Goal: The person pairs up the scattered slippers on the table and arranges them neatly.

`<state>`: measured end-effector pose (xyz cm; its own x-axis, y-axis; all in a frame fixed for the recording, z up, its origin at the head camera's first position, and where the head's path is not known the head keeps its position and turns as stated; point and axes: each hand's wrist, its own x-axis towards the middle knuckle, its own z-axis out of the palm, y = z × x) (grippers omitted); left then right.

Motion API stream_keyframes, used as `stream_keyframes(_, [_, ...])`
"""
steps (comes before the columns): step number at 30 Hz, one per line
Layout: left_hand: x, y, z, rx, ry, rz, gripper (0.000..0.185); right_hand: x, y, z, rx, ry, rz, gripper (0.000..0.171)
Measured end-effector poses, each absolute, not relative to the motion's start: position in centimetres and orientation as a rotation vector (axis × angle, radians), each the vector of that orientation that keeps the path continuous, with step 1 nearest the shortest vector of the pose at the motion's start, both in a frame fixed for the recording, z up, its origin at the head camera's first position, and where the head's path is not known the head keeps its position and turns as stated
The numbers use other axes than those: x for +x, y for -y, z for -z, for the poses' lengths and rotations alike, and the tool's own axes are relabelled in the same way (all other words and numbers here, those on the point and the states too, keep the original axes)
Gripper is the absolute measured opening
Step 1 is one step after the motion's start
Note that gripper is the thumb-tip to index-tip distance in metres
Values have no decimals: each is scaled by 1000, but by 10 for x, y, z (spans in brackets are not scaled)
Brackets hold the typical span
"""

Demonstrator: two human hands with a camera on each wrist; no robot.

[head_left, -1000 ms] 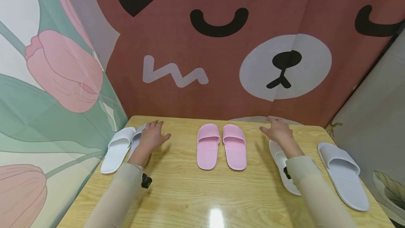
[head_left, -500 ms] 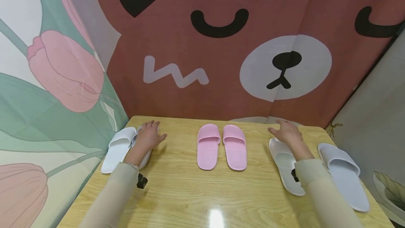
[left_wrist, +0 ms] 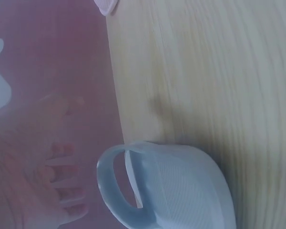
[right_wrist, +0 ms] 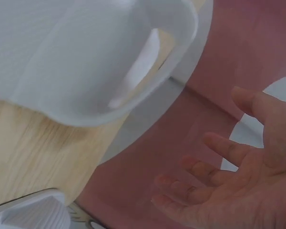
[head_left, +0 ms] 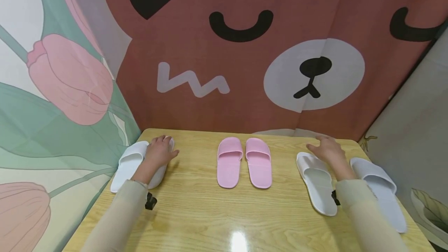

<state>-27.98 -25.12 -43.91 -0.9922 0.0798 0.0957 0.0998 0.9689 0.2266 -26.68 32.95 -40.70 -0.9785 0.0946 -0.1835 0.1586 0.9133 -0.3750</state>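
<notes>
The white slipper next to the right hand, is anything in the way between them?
Nothing visible is. The right hand is open, just past the toe of the white slipper, with only bare table around them. The other white slipper lies on the far side of the arm, not between.

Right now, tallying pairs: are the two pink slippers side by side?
Yes, the pink slippers lie together, parallel, mid-table in the head view.
</notes>
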Motion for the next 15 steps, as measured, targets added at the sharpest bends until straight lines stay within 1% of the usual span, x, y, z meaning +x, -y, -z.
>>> stream_keyframes(8, [-280,261,441,-113,3050,369,72,-260,-346,406,213,-2906,571,87])
stream_keyframes(15, [-281,269,443,-97,3064,367,72,-257,-356,409,209,-2893,550,85])
